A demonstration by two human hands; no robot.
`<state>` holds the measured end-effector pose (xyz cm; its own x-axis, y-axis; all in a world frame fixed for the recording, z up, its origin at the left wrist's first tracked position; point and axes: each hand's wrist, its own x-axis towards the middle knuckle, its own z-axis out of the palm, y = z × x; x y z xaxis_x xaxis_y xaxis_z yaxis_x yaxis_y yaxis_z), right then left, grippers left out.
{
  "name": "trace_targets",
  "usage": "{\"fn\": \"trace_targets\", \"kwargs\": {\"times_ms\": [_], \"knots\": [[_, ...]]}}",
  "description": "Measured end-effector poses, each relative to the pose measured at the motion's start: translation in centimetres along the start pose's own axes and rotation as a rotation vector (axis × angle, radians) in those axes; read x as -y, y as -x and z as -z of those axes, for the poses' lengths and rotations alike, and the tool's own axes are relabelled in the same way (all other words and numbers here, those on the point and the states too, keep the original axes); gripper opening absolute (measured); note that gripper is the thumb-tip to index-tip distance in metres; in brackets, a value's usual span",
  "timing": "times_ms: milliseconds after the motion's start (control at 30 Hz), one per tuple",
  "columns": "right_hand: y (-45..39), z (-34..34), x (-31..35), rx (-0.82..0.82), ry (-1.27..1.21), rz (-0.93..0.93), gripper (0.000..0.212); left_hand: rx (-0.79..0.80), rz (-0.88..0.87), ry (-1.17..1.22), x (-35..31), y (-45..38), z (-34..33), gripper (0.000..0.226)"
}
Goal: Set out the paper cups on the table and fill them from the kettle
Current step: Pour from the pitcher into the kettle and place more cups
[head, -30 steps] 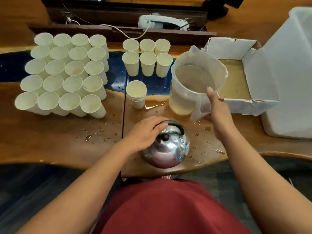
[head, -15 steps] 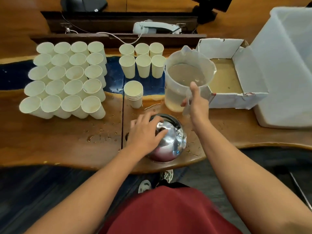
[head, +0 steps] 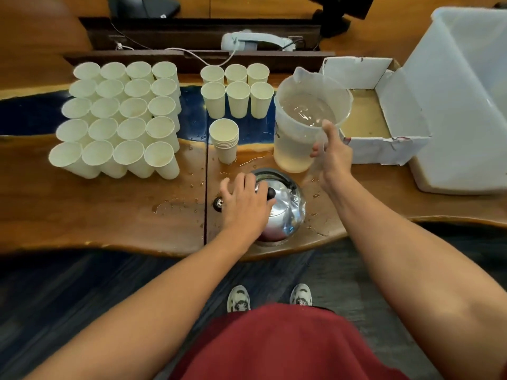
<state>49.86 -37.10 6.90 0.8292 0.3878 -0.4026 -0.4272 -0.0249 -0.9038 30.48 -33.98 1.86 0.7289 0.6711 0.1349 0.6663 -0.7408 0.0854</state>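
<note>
On the wet surface (head: pixel 109 215) I have drawn the jug (head: pixel 307 124) closer, right hand (head: pixel 333 157) gripping its handle. My left hand (head: pixel 247 207) now lies flat over the kettle (head: pixel 285 212), ready for refilling; cups (head: pixel 118 116) wait.

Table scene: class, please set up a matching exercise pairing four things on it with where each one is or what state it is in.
Things
1. kettle
2. jug
3. stack of cups
4. cardboard box

Places or states
A. nested, beyond the kettle
B. open-topped, right of the jug
C. under the left hand
D. holds water, handle in the right hand

Pairs: 1-C, 2-D, 3-A, 4-B
</note>
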Motion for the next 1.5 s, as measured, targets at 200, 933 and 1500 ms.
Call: {"fn": "trace_targets", "kwargs": {"times_ms": [200,933,1500], "knots": [[-0.1,3.9,0.8,0.051,0.014,-0.018,0.034,-0.023,-0.054,-0.152,-0.7,-1.8,-1.2,0.019],[5.4,16.2,4.8,0.385,0.142,-0.076,0.032,0.016,0.002,-0.067,-2.2,-5.3,-2.1,0.024],[6.0,18.5,4.0,0.494,0.314,-0.119,0.051,0.126,0.028,0.066,-3.0,-6.4,-0.7,0.026]]}}
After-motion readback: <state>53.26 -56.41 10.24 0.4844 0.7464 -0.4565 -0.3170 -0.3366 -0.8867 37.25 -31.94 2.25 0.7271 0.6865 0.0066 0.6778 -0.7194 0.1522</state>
